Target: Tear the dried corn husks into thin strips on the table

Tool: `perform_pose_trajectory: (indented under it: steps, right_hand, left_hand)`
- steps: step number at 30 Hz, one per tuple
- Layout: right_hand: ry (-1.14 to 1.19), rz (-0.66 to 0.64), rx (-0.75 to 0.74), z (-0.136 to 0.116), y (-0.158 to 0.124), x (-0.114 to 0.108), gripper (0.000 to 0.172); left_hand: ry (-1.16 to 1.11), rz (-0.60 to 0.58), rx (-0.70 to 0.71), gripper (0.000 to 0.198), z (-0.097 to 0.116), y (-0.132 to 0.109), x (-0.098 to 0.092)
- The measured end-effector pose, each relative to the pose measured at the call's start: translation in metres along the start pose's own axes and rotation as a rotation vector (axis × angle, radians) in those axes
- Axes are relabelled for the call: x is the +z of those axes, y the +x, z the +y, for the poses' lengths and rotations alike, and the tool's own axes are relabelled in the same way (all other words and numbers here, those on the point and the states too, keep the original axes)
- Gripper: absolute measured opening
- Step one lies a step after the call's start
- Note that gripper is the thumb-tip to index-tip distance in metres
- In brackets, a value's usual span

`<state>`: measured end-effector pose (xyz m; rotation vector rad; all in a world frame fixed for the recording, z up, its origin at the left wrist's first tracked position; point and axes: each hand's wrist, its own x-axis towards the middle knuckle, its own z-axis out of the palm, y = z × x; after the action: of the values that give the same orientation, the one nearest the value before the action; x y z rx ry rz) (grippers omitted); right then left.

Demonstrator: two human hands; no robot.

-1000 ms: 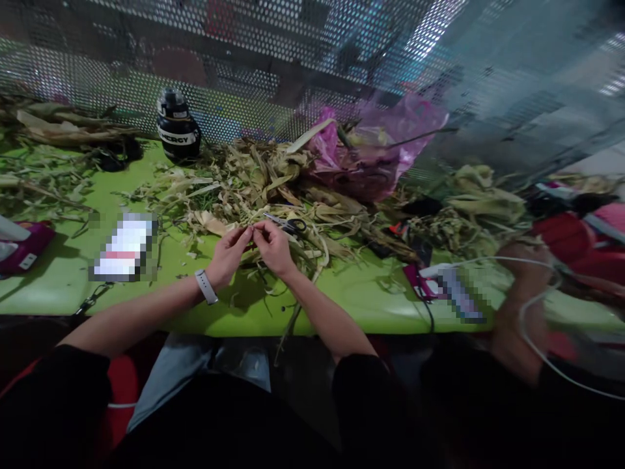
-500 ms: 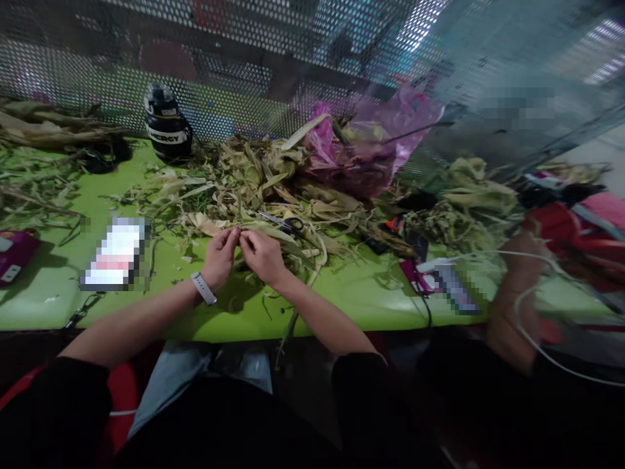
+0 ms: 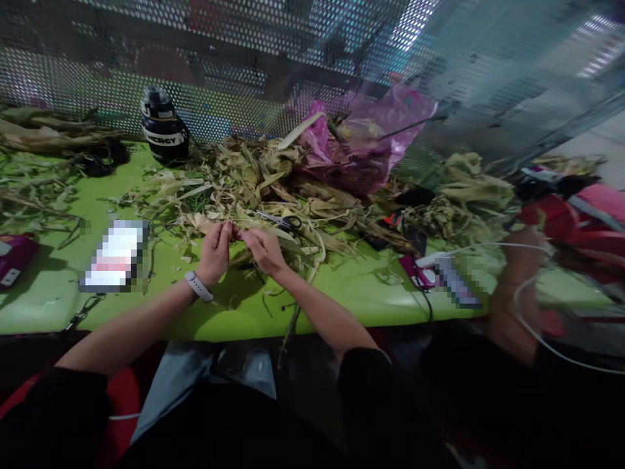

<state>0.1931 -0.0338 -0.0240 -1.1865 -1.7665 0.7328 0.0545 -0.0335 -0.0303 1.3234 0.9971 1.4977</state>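
Over the front edge of a heap of dried corn husks (image 3: 254, 169), my left hand (image 3: 215, 249) and my right hand (image 3: 265, 250) meet with fingertips pinched close to each other. Something small and reddish shows between the fingertips, too small to name. A pair of scissors (image 3: 283, 220) with dark handles lies on the husks just beyond my right hand. A pale stalk (image 3: 321, 251) curves over the green table to the right of that hand. A light wristband is around my left wrist.
A lit phone (image 3: 114, 255) lies left on the green table (image 3: 342, 293). A dark bottle (image 3: 165, 127) and a pink plastic bag (image 3: 361, 150) stand behind. Another person's arm (image 3: 517, 299), a white cable and a second phone (image 3: 458, 282) are at right.
My hands have moved slightly apart, the left one a little to the left. The reddish bit between the fingertips now shows more. The view has shifted slightly.
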Motion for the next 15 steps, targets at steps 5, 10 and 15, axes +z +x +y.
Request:
perform_pose_trajectory:
  steps: [5,10,15]
  right_hand:
    - [0.372,-0.061,0.126,0.005,0.009,-0.002,0.049]
    - [0.451,0.025,0.058,0.008,0.012,-0.001,0.048]
    - [0.286,0.14,-0.041,0.006,0.011,-0.005,0.047]
  left_hand:
    - [-0.034,-0.199,-0.107,0.036,0.002,-0.007,0.003]
    - [-0.109,-0.354,-0.175,0.038,0.009,-0.012,0.005]
    - [-0.167,-0.368,-0.234,0.034,0.017,-0.012,0.004]
